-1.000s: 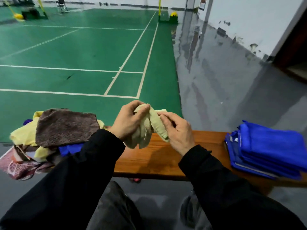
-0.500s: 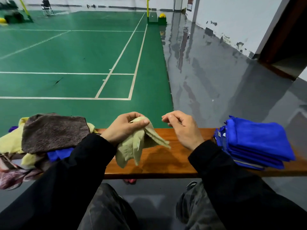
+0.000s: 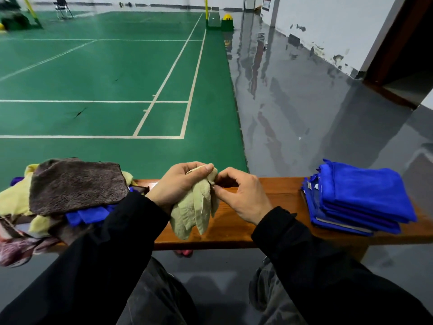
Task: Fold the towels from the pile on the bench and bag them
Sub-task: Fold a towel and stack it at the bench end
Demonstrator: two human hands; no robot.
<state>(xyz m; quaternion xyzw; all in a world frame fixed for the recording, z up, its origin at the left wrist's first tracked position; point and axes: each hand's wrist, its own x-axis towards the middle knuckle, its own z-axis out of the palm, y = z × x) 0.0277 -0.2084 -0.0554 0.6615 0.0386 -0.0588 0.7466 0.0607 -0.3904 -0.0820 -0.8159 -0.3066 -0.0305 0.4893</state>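
My left hand [image 3: 179, 184] grips a crumpled pale green towel [image 3: 194, 212] by its top, and the cloth hangs down over the wooden bench [image 3: 276, 195]. My right hand [image 3: 241, 195] is close beside it, its thumb and forefinger pinching the towel's right edge. The pile of unfolded towels [image 3: 58, 195] lies at the bench's left end, with a brown one on top and yellow and blue ones under it. A stack of folded blue towels [image 3: 360, 195] sits at the right end.
Beyond the bench lie a green court floor [image 3: 105, 78] with white lines and a wet-looking grey floor [image 3: 304, 102]. A doorway [image 3: 403, 66] opens at the far right. My knees are under the bench's near edge. No bag shows.
My right hand let go of the towel, drew away to the right, then came back and now pinches its edge. The towel dropped from a bunched ball to hanging from my left hand.
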